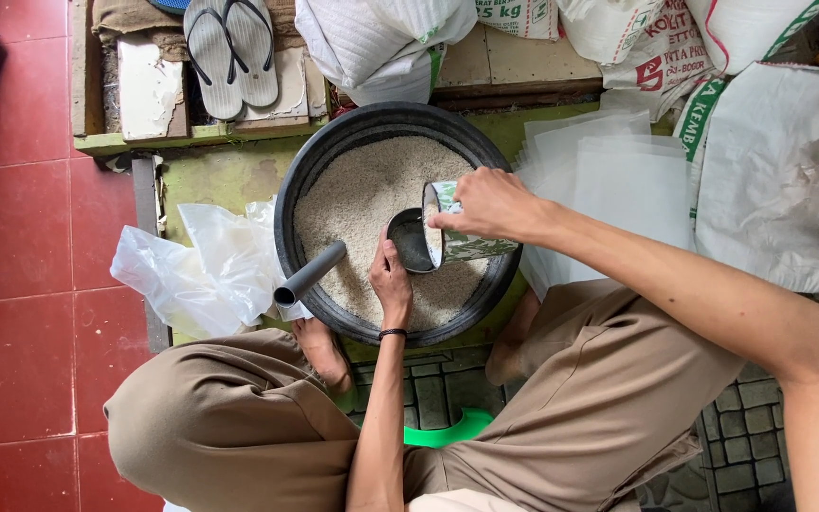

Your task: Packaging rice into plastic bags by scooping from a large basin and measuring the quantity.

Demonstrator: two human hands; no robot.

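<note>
A wide black basin (296, 204) full of white rice (357, 204) stands on the floor in front of me. My right hand (485, 204) grips a patterned tin can (466, 245) tilted on its side over the rice. My left hand (391, 275) holds a small dark metal bowl (409, 242) right at the can's mouth, where some rice shows. A grey plastic pipe (310, 273) lies across the basin's left rim. I squat with my knees on either side of the basin.
Clear plastic bags (206, 265) lie left of the basin, a stack of flat ones (618, 185) lies to its right. White woven sacks (779, 171) fill the right and top. Grey sandals (231, 52) rest on a ledge behind. Red tiles (21, 237) cover the left floor.
</note>
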